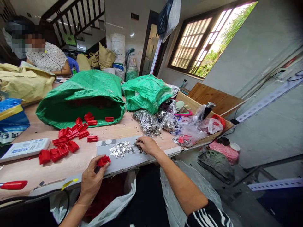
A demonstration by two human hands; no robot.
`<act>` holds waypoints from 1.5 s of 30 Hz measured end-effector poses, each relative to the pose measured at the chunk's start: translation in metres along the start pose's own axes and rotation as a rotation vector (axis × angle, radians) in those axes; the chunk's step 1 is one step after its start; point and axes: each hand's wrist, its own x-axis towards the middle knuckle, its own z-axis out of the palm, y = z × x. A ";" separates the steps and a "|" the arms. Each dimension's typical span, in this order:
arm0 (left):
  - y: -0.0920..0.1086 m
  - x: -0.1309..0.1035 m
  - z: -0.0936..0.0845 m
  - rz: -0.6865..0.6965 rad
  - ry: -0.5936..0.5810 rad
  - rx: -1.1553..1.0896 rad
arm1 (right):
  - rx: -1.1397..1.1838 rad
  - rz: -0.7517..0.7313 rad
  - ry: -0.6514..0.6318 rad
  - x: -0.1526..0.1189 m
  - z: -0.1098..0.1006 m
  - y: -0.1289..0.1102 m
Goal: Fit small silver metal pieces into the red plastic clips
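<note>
The left fingers (102, 172) grip a red piece (103, 161) at the surface's (65, 171) near edge; the right fingers (142, 142) touch metal parts (141, 150) (pinching any, I cannot tell). An open green sack (80, 86) bulks far left, plastic bags (189, 136) right.

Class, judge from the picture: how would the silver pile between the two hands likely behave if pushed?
The silver pile would probably spread rather than move as one, since its pieces look loose. They would likely slide more than roll, as most look flat on the grey sheet. Each piece seems light, being small and thin-looking.
</note>
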 end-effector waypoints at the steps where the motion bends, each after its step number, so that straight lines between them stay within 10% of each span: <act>1: 0.000 0.000 0.000 0.001 -0.001 0.000 | 0.009 -0.002 -0.004 0.000 0.000 0.001; 45: 0.003 0.001 -0.002 0.033 0.006 0.052 | -0.065 0.035 -0.088 0.023 -0.006 0.004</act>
